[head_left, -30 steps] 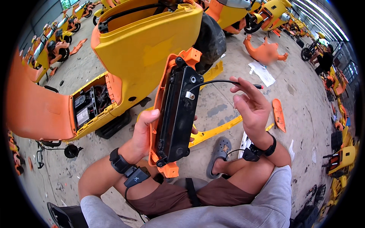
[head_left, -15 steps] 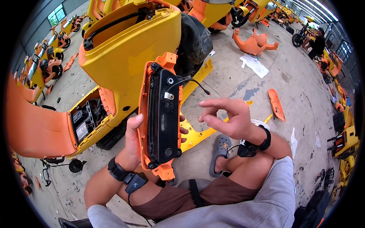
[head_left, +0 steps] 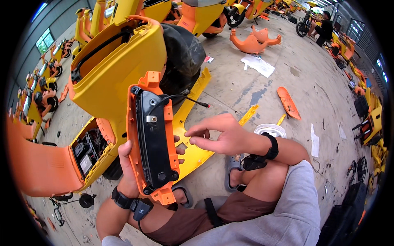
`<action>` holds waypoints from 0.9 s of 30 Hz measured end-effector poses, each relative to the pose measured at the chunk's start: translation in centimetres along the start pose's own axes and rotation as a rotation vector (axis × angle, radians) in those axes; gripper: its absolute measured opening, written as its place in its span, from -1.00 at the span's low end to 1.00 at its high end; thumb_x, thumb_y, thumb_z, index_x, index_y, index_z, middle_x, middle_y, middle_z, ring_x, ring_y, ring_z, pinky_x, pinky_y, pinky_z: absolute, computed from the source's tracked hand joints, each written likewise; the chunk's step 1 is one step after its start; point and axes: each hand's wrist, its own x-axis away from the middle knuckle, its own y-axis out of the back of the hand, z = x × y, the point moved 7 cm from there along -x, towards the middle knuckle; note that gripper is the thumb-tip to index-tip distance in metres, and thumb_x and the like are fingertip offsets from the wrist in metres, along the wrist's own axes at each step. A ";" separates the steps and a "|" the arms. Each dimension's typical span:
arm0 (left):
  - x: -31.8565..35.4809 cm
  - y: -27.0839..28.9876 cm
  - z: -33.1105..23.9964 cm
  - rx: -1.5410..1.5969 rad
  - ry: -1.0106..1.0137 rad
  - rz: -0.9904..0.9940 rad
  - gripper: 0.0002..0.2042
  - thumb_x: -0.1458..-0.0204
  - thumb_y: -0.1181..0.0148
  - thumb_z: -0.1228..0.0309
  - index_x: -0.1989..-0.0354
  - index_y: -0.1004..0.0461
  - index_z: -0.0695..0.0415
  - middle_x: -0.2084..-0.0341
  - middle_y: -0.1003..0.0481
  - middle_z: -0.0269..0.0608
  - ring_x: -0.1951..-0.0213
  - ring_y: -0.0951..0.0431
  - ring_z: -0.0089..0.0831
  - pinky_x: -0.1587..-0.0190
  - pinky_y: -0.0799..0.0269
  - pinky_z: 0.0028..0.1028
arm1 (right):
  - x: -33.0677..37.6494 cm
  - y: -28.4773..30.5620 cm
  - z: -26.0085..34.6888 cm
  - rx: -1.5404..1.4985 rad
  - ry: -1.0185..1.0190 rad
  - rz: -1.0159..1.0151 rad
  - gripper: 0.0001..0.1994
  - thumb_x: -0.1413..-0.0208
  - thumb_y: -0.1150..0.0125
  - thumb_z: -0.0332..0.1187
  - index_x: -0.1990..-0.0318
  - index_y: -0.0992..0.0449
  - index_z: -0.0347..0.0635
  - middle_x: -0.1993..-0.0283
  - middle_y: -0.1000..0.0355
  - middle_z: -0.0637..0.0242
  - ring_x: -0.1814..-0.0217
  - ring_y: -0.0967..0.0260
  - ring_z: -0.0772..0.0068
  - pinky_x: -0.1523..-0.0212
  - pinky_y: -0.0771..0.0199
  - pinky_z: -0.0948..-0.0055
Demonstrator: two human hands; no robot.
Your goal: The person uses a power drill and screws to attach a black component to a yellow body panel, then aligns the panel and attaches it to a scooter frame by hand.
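Concrete floor [head_left: 316, 90] is littered upper right; a housing [head_left: 154, 141] is clasped by the left hand [head_left: 129, 174]; fingers of the right hand [head_left: 223, 134] are half-curled.

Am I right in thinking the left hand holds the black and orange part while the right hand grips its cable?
Not quite: the head view shows the right hand apart from the cable; the left hand holds the black and orange part.

Blk unit [head_left: 152, 141] in orng frame [head_left: 170, 135] | L grip [head_left: 129, 174] | sl. tilted | cable [head_left: 184, 97] end free, red tip [head_left: 209, 106]
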 end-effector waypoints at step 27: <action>0.3 0.5 1.1 -0.146 0.080 0.087 -0.14 -0.01 -0.07 -0.09 -0.40 -0.15 0.28 -0.22 -0.35 0.15 -0.16 -0.49 0.01 -0.15 -0.54 -0.11 | -0.5 2.1 -3.5 -0.194 -0.241 -0.299 -0.36 -0.23 -0.19 -0.37 -0.45 -0.16 -0.25 -0.42 -0.27 0.09 -0.10 -0.48 0.38 0.10 -0.57 0.44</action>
